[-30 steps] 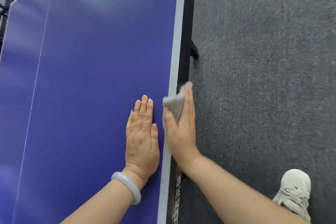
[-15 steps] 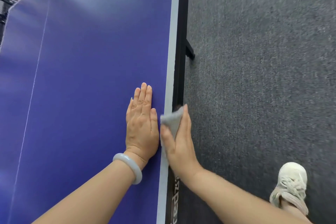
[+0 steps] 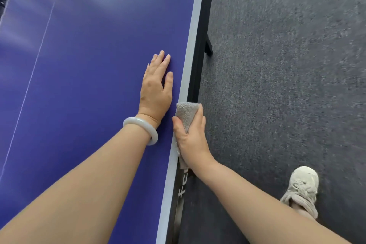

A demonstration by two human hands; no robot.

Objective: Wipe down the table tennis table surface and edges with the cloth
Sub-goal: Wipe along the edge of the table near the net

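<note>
Back along the edge of the table [image 3: 89,65] came the right hand [image 3: 191,138] and the grey cloth [image 3: 186,114]. They were up by the left fingertips, and now they sit beside the left wrist. Left of both hands spreads the blue top. On it the left hand [image 3: 156,89] lies flat, fingers straight, holding nothing, with a white bangle [image 3: 141,129] on its wrist. Just to its right, the right hand's thumb and fingers grip the cloth around the table's side edge. Right of that hand is grey carpet [image 3: 277,65] and a pale shoe [image 3: 302,188].
</note>
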